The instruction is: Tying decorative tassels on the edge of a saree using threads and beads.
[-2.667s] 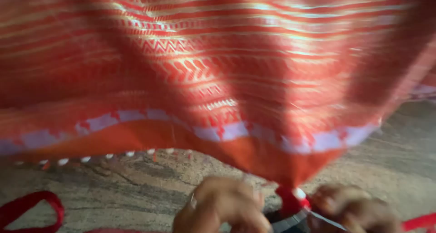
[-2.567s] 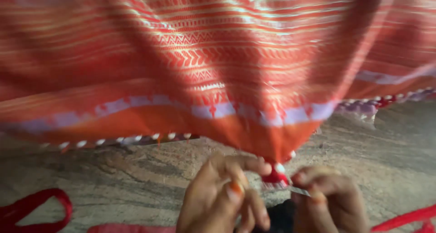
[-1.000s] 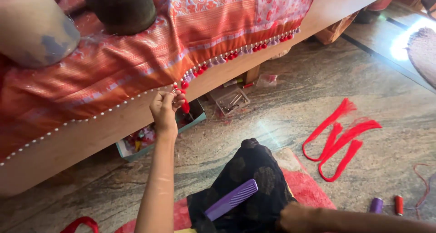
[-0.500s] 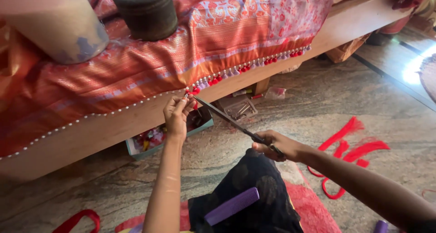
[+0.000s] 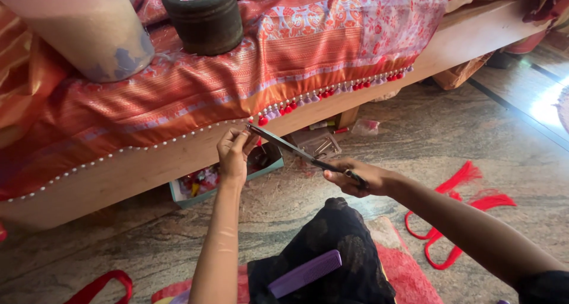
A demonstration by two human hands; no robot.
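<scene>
Stone floor [image 5: 415, 132], me sitting low by a wooden bed frame [image 5: 148, 168]. Nearest: purple comb [image 5: 304, 274] lying on my dark-clad lap [image 5: 332, 250]. Red thread loops [image 5: 456, 215] on the floor to my right. Right hand [image 5: 355, 178]: grip clenched on scissors [image 5: 296, 152], blades angled up-left, tips at the cloth edge. Left hand [image 5: 234, 152]: grip pinched on the hem of the orange-red patterned cloth [image 5: 207, 96], right where a red tassel [image 5: 262, 121] hangs from the beaded border. Under the bed: open box [image 5: 225, 173] of bits. Farther back on the cloth: dark round container [image 5: 204, 19], pale bolster [image 5: 89, 31].
</scene>
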